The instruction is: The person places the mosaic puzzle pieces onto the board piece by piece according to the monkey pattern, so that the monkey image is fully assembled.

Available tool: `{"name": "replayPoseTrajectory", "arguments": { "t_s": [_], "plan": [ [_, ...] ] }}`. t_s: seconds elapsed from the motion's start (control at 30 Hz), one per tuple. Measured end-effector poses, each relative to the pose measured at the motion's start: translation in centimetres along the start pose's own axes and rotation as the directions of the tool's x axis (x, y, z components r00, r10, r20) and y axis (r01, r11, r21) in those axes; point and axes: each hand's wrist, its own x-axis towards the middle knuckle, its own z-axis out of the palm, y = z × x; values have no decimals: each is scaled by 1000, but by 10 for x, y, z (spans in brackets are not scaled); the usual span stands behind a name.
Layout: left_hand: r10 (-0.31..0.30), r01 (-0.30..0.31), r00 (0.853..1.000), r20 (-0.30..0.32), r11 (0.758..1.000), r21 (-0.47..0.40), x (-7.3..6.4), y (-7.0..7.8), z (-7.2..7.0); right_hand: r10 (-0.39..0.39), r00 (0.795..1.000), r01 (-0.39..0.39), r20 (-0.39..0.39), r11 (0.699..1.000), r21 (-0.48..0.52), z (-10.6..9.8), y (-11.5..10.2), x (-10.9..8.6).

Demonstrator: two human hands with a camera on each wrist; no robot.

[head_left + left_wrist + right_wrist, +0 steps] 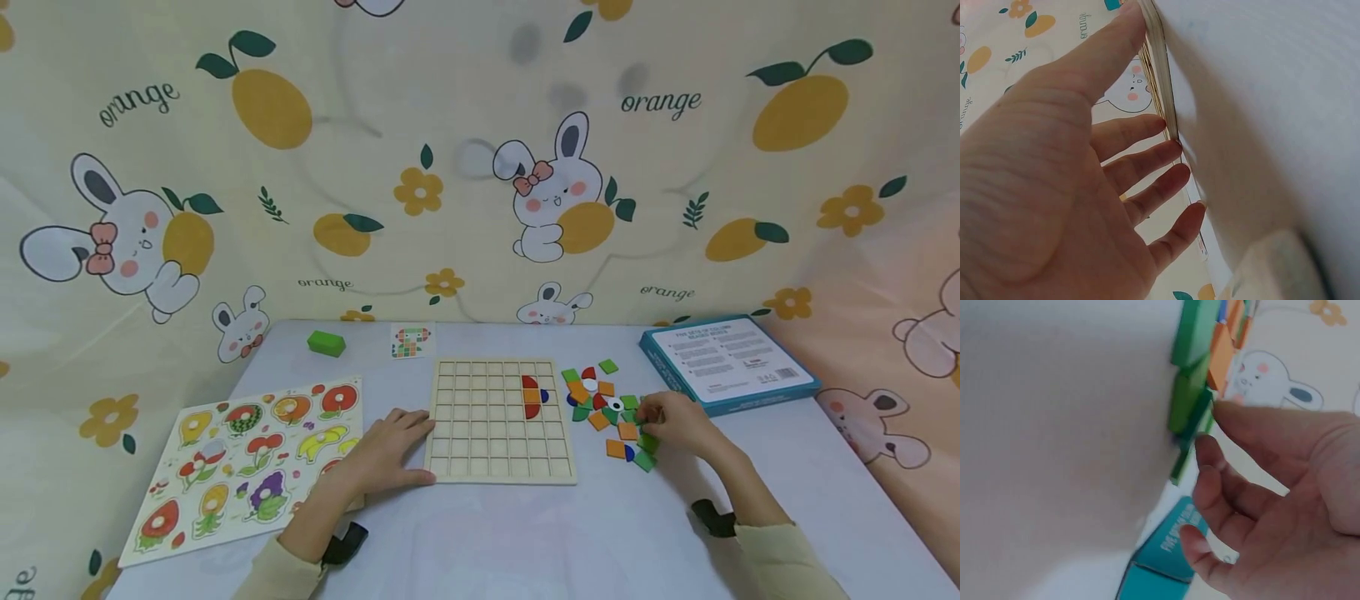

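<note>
A wooden grid board [465,433] lies flat in the middle of the table. Near its right side are an orange square [531,395], two red pieces, above and below that square, and a blue half-circle [544,397] at its right. My left hand [386,454] rests at the board's left edge, thumb and fingertips against the rim and fingers spread. Right of the board lies a loose pile of coloured tiles [627,431]. At the pile's right side my right hand [678,425] pinches a dark green tile [1196,419] between thumb and index finger; its outline is partly hidden.
A fruit picture puzzle [247,467] lies at the left, partly under my left forearm. Behind are a green block [326,343] and a small pattern card [412,341]. A blue box [731,362] stands behind my right hand, against the printed backdrop.
</note>
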Motion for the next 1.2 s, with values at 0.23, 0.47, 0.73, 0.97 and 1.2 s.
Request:
{"name": "replayPoseTrajectory", "arguments": {
  "t_s": [0.23,0.47,0.73,0.97,1.2],
  "plan": [
    [-15,15,1000,4,1000,11,1,-1,0,-3,999,3,48,1000,9,-4,-2,-15],
    [-16,16,1000,13,1000,7,1,-1,1,-2,992,-1,130,1000,26,2,-10,-29],
    [-22,22,1000,6,1000,16,0,-2,1,-24,996,33,91,995,-94,15,-23,-33],
    [-9,9,1000,-4,1000,10,0,0,0,-21,996,30,88,994,-102,16,-27,-32],
    [-9,9,1000,0,1000,14,0,0,0,-60,998,56,-17,984,-169,19,-30,-25]
  ]
}}
